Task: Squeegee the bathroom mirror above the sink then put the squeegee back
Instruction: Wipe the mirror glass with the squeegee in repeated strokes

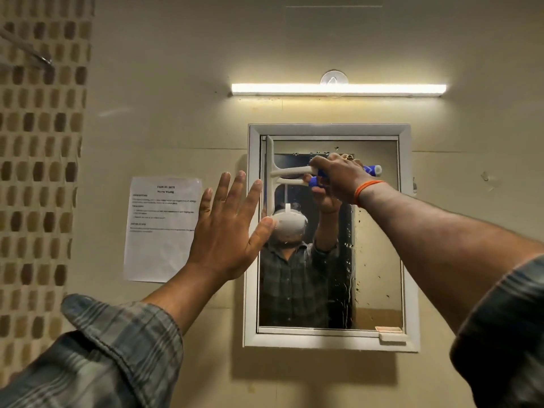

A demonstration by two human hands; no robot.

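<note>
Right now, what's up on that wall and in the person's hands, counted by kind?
Mirror: 1
Light bar: 1
Printed paper sheet: 1
Squeegee: 1, held in the right hand, blade upright on the glass at its upper left
Total: 4
The left hand holds nothing; it is open by the mirror frame's left edge.

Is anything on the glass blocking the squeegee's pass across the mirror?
Nothing visible. The right hand holds the squeegee blade upright at the mirror left edge; the left hand rests open at the frame, behind the blade.
</note>
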